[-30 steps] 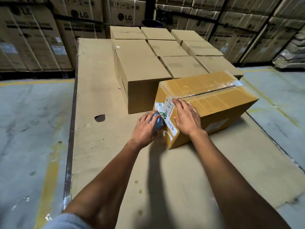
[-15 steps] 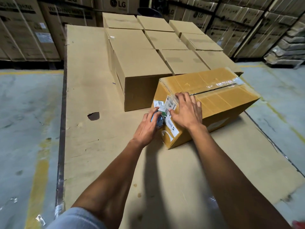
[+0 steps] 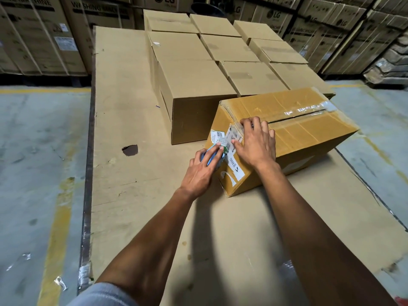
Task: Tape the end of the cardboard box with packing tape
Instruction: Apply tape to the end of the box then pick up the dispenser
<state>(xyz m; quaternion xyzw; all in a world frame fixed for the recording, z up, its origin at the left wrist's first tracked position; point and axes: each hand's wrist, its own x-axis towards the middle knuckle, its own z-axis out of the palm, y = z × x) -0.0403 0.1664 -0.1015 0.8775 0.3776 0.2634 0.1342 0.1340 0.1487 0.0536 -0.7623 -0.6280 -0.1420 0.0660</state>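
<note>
Closest to the person is the big flat sheet of brown cardboard [image 3: 136, 195] that covers the work area. Both bare arms reach out over it.

The left hand [image 3: 202, 171] is curled around a small blue roll of packing tape [image 3: 212, 154] and holds it against the near end of the yellow-brown cardboard box [image 3: 309, 133]. The roll is mostly hidden under the fingers, so not much of it shows. The right hand [image 3: 257, 143] holds nothing. It lies flat and spread on the top near corner of the box, pressing down next to the white paper labels [image 3: 229, 140].

The box sits on the sheet, turned at an angle. Its long side runs away from the hands, toward the far right. The dark slit [image 3: 295, 117] between the top flaps runs the same way, with shiny clear tape [image 3: 309, 110] along it. The roll is at the left of the near end, so the tape will probably go across that end toward the right hand. The left hand is nearer the roll.

The flaps look shut, so what is inside cannot be seen.

Farther back stand plain brown closed boxes [image 3: 198, 85] in rows. Behind them are tall stacked printed cartons [image 3: 44, 29].
</note>
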